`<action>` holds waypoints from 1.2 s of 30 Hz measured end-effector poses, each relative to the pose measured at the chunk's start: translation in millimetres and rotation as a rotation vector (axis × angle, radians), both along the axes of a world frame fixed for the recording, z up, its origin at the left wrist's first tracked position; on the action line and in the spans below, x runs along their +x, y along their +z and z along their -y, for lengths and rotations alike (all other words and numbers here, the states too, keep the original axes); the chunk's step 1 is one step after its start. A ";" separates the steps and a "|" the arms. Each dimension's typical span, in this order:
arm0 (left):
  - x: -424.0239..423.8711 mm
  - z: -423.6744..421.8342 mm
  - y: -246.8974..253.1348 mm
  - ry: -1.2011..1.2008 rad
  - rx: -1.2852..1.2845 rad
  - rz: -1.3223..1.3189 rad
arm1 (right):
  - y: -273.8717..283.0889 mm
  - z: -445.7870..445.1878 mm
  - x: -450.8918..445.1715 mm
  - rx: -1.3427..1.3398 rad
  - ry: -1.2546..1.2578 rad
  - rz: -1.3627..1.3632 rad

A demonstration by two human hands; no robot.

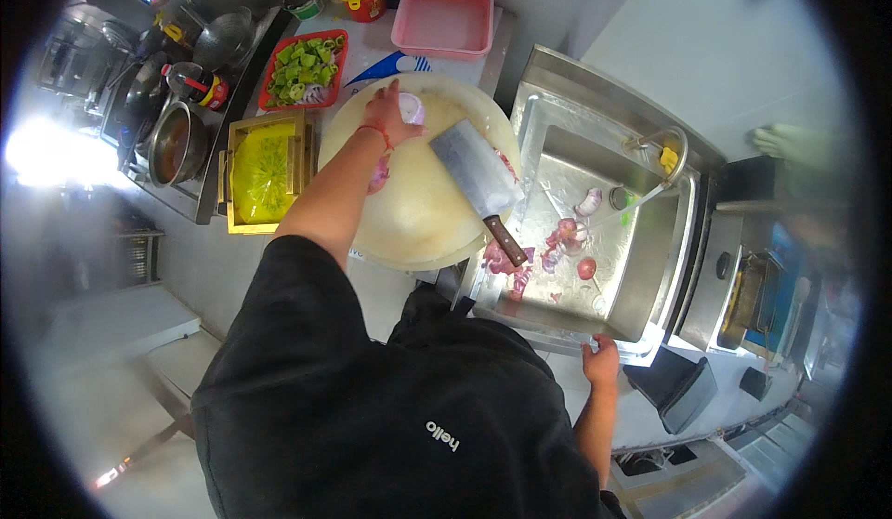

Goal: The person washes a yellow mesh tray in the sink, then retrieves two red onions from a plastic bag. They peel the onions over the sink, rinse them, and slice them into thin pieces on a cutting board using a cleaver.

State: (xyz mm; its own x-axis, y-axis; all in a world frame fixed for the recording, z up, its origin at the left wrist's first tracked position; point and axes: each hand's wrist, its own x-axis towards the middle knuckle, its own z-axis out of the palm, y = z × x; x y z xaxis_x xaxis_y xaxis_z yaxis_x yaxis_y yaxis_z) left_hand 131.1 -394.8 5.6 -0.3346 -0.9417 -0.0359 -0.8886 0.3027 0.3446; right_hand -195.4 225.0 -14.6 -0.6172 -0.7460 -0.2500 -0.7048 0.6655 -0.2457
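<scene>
My left hand [389, 118] is over the round cutting board [411, 219], its thumb and fingers around a pale purple onion [412, 108]. Another onion piece [379, 175] lies partly hidden beneath my left forearm. A cleaver [474, 170] with a brown wooden handle lies across the board's right side, its handle reaching over the sink edge. By the near rim of the steel sink [644, 268], my right hand [601, 360] holds nothing, fingers slightly bent and apart. Onion skins [498, 260], a red onion [587, 268] and a peeled onion piece [589, 202] are in the sink area.
Behind the board stand a red basket [263, 94] of cut green peppers and a pink tray [442, 23]. A square metal container [224, 202] of yellow liquid is at left, near a steel bowl [159, 160]. A curved tap [681, 142] overhangs the sink.
</scene>
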 end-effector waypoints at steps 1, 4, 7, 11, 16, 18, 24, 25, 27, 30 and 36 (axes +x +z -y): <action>4.5 -6.1 7.6 -0.017 -0.037 -0.130 | 6.2 7.5 10.5 -0.009 -0.021 -0.013; 35.9 -54.3 53.5 -0.004 0.041 0.198 | 17.9 32.4 29.3 -0.030 -0.021 -0.074; 78.7 -64.5 2.7 -0.104 0.128 0.270 | 18.0 64.2 35.8 -0.135 0.076 -0.036; 92.9 -84.8 -27.1 -0.079 0.175 -0.011 | 58.9 127.9 66.9 -0.241 0.075 0.081; 26.8 -169.6 99.1 -0.302 0.205 -0.770 | 114.6 181.8 88.6 -0.423 0.091 0.462; -9.6 -207.4 127.4 -0.387 0.256 -0.921 | 140.6 199.1 92.5 -0.567 0.240 0.530; -116.8 -279.2 185.1 -0.509 0.131 -0.836 | 223.3 226.9 90.1 -0.627 0.211 0.785; -126.0 -284.7 189.3 -0.511 0.198 -0.811 | 230.1 226.1 82.9 -0.632 0.144 0.802; -140.0 -288.3 196.8 -0.585 0.393 -0.846 | 237.3 212.6 60.1 -0.693 0.033 0.901; -146.4 -288.6 227.9 -0.504 1.024 -0.891 | 218.9 181.9 24.7 -0.825 -0.055 0.992; -175.2 -295.4 234.9 -0.748 0.407 -1.018 | 210.9 157.4 -5.0 -0.921 0.034 0.944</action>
